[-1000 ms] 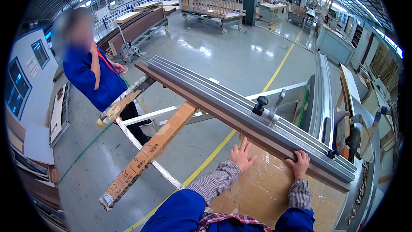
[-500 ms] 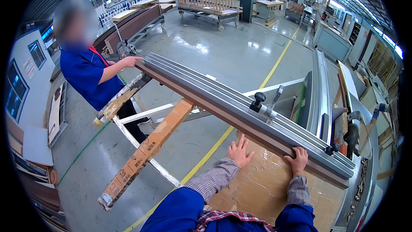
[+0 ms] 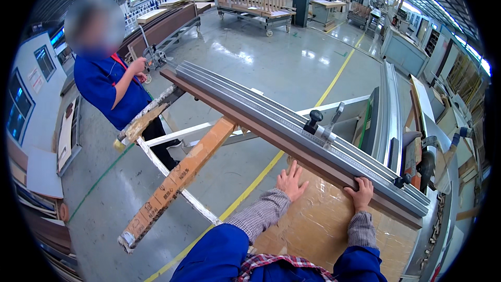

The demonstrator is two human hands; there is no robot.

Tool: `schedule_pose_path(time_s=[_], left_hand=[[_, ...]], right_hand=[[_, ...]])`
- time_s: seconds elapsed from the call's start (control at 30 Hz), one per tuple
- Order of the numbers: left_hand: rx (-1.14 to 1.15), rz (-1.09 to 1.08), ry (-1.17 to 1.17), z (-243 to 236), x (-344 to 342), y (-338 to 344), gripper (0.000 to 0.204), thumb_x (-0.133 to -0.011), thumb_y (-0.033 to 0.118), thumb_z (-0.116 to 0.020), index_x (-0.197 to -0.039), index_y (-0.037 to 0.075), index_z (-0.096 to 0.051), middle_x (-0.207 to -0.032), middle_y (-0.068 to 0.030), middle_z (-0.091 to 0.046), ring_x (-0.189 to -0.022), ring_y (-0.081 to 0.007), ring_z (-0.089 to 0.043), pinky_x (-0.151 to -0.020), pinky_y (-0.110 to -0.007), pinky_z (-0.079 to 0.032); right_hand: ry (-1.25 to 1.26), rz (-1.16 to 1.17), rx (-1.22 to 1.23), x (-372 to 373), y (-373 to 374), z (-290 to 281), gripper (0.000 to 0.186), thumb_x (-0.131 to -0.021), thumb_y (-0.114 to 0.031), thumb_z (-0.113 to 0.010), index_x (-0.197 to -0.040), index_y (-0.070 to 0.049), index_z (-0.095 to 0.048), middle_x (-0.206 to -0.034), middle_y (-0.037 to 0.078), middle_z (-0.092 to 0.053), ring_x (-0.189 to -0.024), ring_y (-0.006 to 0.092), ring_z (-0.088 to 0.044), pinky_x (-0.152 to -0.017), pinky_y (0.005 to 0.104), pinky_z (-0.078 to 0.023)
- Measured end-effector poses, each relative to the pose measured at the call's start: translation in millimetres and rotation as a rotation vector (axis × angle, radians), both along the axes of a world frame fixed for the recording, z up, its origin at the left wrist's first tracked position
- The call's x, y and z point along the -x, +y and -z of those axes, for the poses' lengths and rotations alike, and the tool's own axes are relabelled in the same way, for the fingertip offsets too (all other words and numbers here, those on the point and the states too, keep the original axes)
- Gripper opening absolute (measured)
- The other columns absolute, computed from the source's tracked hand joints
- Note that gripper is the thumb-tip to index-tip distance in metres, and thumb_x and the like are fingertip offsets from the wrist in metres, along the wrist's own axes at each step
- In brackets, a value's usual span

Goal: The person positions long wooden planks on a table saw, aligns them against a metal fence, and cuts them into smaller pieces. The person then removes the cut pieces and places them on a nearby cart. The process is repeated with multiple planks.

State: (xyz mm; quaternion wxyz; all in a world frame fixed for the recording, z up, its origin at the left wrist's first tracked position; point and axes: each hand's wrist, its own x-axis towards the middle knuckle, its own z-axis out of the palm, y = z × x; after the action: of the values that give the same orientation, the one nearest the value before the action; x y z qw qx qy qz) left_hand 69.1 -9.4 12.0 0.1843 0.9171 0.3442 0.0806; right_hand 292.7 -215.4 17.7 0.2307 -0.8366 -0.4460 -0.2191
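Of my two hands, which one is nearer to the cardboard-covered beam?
Left. The left hand is apart from the beam, to its right; the right hand is farther right, touching the brown board.

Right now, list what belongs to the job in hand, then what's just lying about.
Likely in use:
- brown board, touched by the right hand
- metal rail alongside it
- table by the left hand

Apparently just about:
- pale panel at the left
- wheeled cart at the back
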Motion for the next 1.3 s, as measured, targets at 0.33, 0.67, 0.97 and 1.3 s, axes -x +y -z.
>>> schedule_pose_path(time_s=[0.33,0.67,0.97,1.3], left_hand=[[-0.087,-0.086,-0.21,29.1,-8.5,1.1,0.063,-0.083,0.051,-0.051,-0.133,0.012,-0.045,-0.147,-0.0229,-0.024,-0.113,-0.0382,-0.046,-0.093,-0.05,-0.037],[-0.023,-0.077,-0.182,31.3,-8.2,19.3,0.064,-0.087,0.05,-0.05,-0.133,0.006,-0.044,-0.142,-0.0239,-0.032,-0.124,-0.0404,-0.04,-0.1,-0.05,-0.034],[-0.327,-0.014,-0.207,29.0,-3.0,12.8,0.053,-0.089,0.05,-0.048,-0.125,0.011,-0.053,-0.14,-0.0168,-0.035,-0.125,-0.0325,-0.04,-0.097,-0.053,-0.032],[-0.29,0.08,-0.117,43.1,-6.7,18.2,0.052,-0.091,0.049,-0.046,-0.125,0.01,-0.052,-0.138,-0.017,-0.038,-0.125,-0.0321,-0.037,-0.097,-0.05,-0.033]], right_hand=[[-0.134,-0.03,0.071,1.4,-8.7,-0.7,0.058,-0.062,-0.043,-0.077,-0.106,-0.009,-0.06,-0.109,0.007,-0.058,-0.107,0.0275,-0.051,-0.093,0.0429,-0.035],[0.119,-0.004,0.014,154.8,-21.4,19.0,0.045,-0.078,-0.032,-0.068,-0.115,-0.01,-0.054,-0.125,0.011,-0.049,-0.116,0.0306,-0.044,-0.097,0.0463,-0.03],[0.253,0.292,-0.068,278.1,-97.7,9.0,0.043,-0.078,-0.03,-0.067,-0.114,-0.01,-0.055,-0.126,0.011,-0.049,-0.114,0.0301,-0.046,-0.095,0.0447,-0.033],[0.657,1.728,-0.095,455.4,-298.0,-35.6,0.066,-0.077,-0.042,-0.068,-0.118,0.003,-0.044,-0.12,0.023,-0.041,-0.117,0.0395,-0.038,-0.094,0.0524,-0.036]])
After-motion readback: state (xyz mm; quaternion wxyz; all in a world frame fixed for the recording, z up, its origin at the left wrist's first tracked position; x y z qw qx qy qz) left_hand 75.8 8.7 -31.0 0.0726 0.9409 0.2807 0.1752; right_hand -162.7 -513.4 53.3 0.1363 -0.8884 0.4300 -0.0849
